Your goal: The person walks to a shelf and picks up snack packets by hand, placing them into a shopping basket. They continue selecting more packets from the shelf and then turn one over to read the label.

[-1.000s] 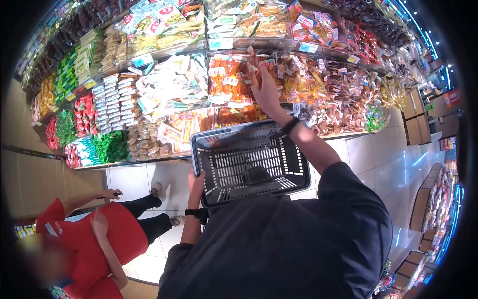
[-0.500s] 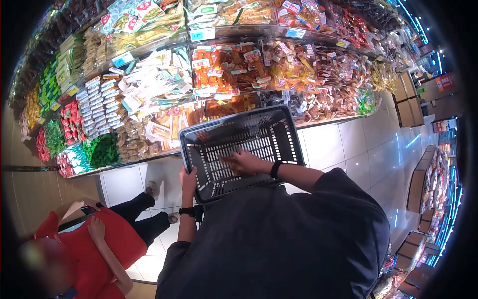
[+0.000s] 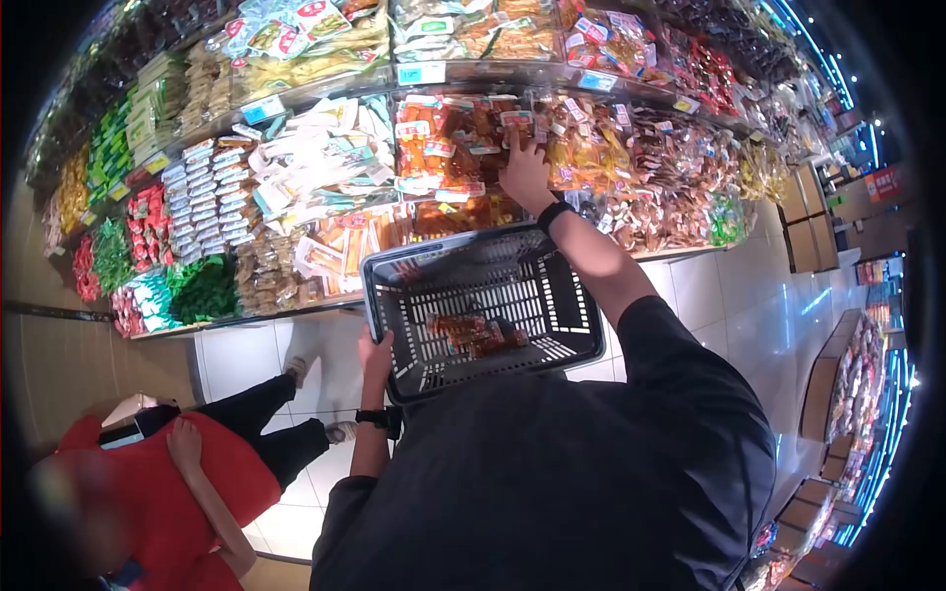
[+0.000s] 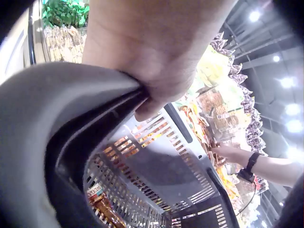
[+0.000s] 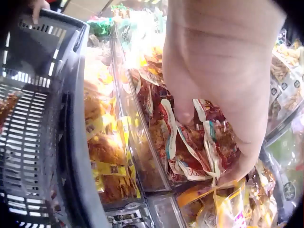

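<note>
My left hand (image 3: 375, 359) grips the left rim of a dark grey shopping basket (image 3: 569, 300); in the left wrist view, the thumb lies over the rim (image 4: 28, 137). Several reddish-brown snack packets (image 3: 478, 335) lie on the basket's floor. Beyond the basket, my right hand (image 3: 527, 178) reaches down into a shelf bin of similar red-brown packets (image 3: 434, 148). Seen from the right wrist, the thumb and fingers (image 5: 244, 166) are spread apart, touching the upright packets (image 5: 190, 152) between and beneath them.
Tiered shelves of bagged snacks (image 3: 325, 158) curve around the front, with price tags (image 3: 422, 73) along their edges. Clear dividers (image 5: 137, 128) separate the bins. At left stands a person in a red shirt (image 3: 187, 473). Pale floor tiles (image 3: 705, 271) run off to the right.
My right hand went from the bin down into the basket, left packets there, and is back at the bin. My left hand keeps its grip on the rim.
</note>
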Action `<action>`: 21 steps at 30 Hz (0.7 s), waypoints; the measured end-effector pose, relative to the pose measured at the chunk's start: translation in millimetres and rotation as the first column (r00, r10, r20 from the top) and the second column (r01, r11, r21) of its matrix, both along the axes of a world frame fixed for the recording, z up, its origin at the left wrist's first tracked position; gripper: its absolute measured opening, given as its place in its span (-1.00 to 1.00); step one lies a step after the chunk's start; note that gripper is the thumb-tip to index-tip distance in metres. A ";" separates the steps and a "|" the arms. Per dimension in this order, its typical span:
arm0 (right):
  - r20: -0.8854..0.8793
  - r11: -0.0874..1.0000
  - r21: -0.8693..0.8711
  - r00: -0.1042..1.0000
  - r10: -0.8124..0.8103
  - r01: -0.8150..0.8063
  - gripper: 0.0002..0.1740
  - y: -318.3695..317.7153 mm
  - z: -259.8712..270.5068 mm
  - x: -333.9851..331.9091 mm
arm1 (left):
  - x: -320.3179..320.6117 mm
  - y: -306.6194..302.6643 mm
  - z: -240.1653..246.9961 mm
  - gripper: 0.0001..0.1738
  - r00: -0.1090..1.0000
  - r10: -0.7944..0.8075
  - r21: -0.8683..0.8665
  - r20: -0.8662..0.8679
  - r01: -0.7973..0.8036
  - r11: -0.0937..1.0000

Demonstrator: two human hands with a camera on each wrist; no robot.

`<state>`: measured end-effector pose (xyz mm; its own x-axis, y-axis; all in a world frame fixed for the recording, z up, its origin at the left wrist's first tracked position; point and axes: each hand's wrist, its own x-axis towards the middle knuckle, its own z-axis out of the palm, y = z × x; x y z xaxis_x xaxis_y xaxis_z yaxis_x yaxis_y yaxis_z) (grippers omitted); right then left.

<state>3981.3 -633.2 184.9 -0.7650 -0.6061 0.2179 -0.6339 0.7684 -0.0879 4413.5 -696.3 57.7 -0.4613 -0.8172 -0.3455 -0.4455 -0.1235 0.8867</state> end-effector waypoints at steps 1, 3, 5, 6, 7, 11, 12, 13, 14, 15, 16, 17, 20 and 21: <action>0.032 1.000 0.018 0.999 -0.002 0.002 0.03 -3.6 0.4 -2.5 | -1.5 0.6 2.6 -0.67 1.000 -0.009 -0.008 -0.005 0.009 1.000; 0.035 0.999 -0.016 0.999 0.036 -0.035 0.04 -6.4 -9.2 -9.4 | 1.5 3.8 -0.9 -0.72 1.000 -0.017 -0.055 -0.015 0.016 0.998; 0.020 0.996 0.062 0.998 0.056 -0.057 0.05 -11.2 -17.4 -18.9 | 1.5 4.2 -1.8 -0.73 0.999 0.001 0.005 -0.037 -0.001 1.000; 0.006 0.988 0.133 0.997 0.073 -0.073 0.07 -11.5 -15.4 -19.9 | 0.6 4.4 -2.4 -0.74 0.998 0.014 0.059 -0.060 -0.011 0.998; 0.003 0.988 0.135 0.997 0.072 -0.072 0.07 -9.9 -13.8 -19.4 | 0.1 4.7 -2.3 -0.74 0.998 0.014 0.061 -0.063 -0.010 0.998; -0.123 0.988 0.128 0.987 0.104 -0.089 -0.03 -9.6 -11.8 -20.1 | 0.0 4.2 -9.5 -0.74 0.999 0.011 0.025 -0.040 -0.010 1.000; -0.155 0.984 0.150 0.981 0.115 -0.092 -0.07 -11.1 -12.6 -21.2 | -0.5 3.9 -8.2 -0.73 0.999 0.019 0.000 -0.043 -0.019 1.000; -0.155 0.985 0.146 0.981 0.118 -0.096 -0.07 -13.5 -12.7 -23.9 | -0.2 2.9 -7.1 -0.73 0.999 0.023 -0.003 -0.043 -0.023 1.000; -0.104 0.989 0.095 0.986 0.127 -0.118 -0.07 -15.7 -12.3 -27.4 | 0.7 2.8 -6.1 -0.72 1.000 0.000 0.010 0.013 0.000 1.000; -0.054 0.990 0.043 0.989 0.138 -0.136 -0.06 -16.6 -13.0 -30.1 | 2.2 2.4 -6.6 -0.71 0.997 -0.025 0.025 0.068 0.024 0.999; -0.054 0.990 0.039 0.989 0.139 -0.137 -0.06 -17.2 -14.3 -31.6 | 3.7 1.5 -12.1 -0.71 0.997 -0.024 0.022 0.068 0.023 1.000; -0.048 0.989 -0.017 0.988 0.145 -0.146 -0.07 -18.6 -14.8 -34.0 | 2.9 0.6 -18.0 -0.70 0.999 -0.029 -0.053 0.026 0.030 0.998; -0.050 0.977 -0.114 0.983 0.175 -0.179 -0.08 -10.8 -17.9 -44.3 | 4.2 1.6 -29.6 -0.69 1.000 -0.025 -0.123 -0.016 0.022 0.992; -0.058 0.967 -0.157 0.979 0.194 -0.201 -0.09 -8.8 -11.6 -42.3 | 1.9 1.4 -24.4 -0.70 1.000 -0.015 -0.118 -0.015 0.013 0.993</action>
<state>3939.0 -641.9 173.3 -0.6217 -0.6984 0.3545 -0.7775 0.6053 -0.1709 4415.4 -694.9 33.3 -0.4780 -0.8451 -0.2394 -0.4318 -0.0112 0.9019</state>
